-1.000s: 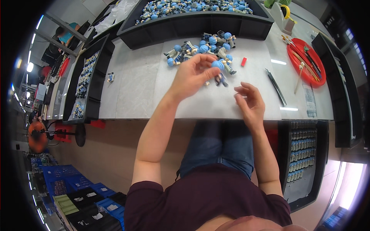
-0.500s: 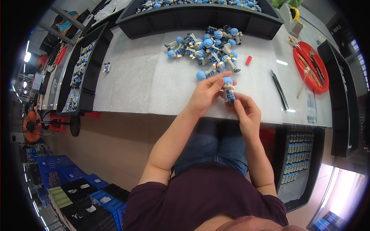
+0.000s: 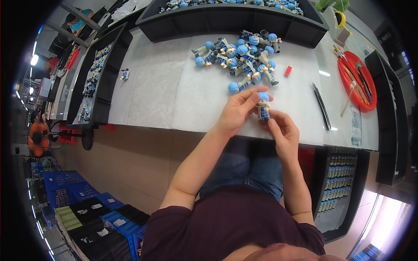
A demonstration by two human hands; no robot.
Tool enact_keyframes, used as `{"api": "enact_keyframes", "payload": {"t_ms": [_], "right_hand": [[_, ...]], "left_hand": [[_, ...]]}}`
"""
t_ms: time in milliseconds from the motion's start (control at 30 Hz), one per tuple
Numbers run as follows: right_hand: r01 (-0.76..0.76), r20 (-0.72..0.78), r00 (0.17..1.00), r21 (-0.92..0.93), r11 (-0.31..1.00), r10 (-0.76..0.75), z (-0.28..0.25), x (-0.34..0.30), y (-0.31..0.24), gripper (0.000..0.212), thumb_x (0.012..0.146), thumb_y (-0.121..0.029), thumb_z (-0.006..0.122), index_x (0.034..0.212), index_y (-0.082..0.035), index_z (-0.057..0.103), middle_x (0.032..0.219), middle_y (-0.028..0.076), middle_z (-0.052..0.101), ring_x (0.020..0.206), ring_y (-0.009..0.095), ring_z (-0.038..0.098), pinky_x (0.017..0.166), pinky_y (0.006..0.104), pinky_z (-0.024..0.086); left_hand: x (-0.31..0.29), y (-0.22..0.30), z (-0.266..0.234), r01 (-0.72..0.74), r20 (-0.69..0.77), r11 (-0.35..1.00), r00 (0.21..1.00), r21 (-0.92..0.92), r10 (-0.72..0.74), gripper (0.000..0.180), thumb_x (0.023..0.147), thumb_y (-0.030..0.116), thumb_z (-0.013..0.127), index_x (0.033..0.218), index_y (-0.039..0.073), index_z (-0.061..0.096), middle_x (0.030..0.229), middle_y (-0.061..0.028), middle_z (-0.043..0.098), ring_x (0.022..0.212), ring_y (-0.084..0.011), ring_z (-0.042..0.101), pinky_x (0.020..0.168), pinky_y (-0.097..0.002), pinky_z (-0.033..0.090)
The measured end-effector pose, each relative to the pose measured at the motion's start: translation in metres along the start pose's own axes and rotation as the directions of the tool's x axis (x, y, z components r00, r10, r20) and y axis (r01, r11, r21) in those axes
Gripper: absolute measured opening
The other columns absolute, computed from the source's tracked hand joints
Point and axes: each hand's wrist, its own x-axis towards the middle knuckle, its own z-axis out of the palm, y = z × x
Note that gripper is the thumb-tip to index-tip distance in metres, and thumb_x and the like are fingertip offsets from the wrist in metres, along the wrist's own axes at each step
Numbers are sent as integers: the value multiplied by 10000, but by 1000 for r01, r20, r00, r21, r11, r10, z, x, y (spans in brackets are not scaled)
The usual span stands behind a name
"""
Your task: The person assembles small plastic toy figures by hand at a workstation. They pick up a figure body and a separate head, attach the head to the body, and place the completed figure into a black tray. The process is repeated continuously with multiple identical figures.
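Observation:
A small figurine (image 3: 264, 107) with blue hair and a blue-and-cream outfit stands upright between my two hands. My left hand (image 3: 238, 108) pinches it near the head, thumb against its side. At its feet, the thumb and fingers of my right hand (image 3: 284, 132) close on the lower end. Just beyond my hands lies a loose heap of similar figurines (image 3: 244, 56) on a white foam sheet (image 3: 191, 102). One blue-haired figurine (image 3: 234, 87) of that heap lies nearest to my left fingers.
A black bin (image 3: 230, 24) full of figurines stands at the back. To the right are a red block (image 3: 288, 71), a black pen (image 3: 321, 106) and a red tray (image 3: 373, 89) with brushes. Another black tray (image 3: 106, 82) is at left; rows of figurines fill a lower tray (image 3: 355, 204).
The whole view has shifted slightly, so the table and my hands appear a little lower and further right. Both hands keep the same hold on the figurine.

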Motion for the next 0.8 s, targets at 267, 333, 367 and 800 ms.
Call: {"api": "enact_keyframes", "payload": {"t_ms": [267,333,367,800], "right_hand": [[-4,8,1000,-6,1000,4,1,0,-2,237,875,-45,508,1080,73,496,1014,147,574,879,171,580,782,285,478],[-6,8,1000,5,1000,6,1,0,-2,237,875,-47,509,1079,73,496,1014,147,574,881,173,580,782,285,478],[-7,8,1000,11,1000,7,1,-1,-2,237,875,-48,509,1078,73,497,1014,147,574,882,174,579,782,285,478],[4,-44,999,4,1000,-4,4,-2,0,259,818,-41,606,1043,54,523,955,117,588,865,145,577,746,248,479]], "left_hand": [[0,-2,-2,11,-29,1000,1000,-15,-11,342,934,248,410,1187,34,491,1036,-134,589,878,-141,571,801,-294,437],[0,-2,-2,12,-25,1000,1000,-14,-12,342,934,249,408,1186,34,492,1033,-135,592,875,-141,573,800,-294,438],[0,-1,-2,13,-24,1000,1000,-13,-13,341,934,250,408,1185,34,493,1032,-135,593,873,-141,574,799,-295,439],[2,-2,-3,1,-25,999,1000,-51,-2,309,945,200,366,1153,14,498,1068,-157,579,958,-168,561,850,-315,439]]}}
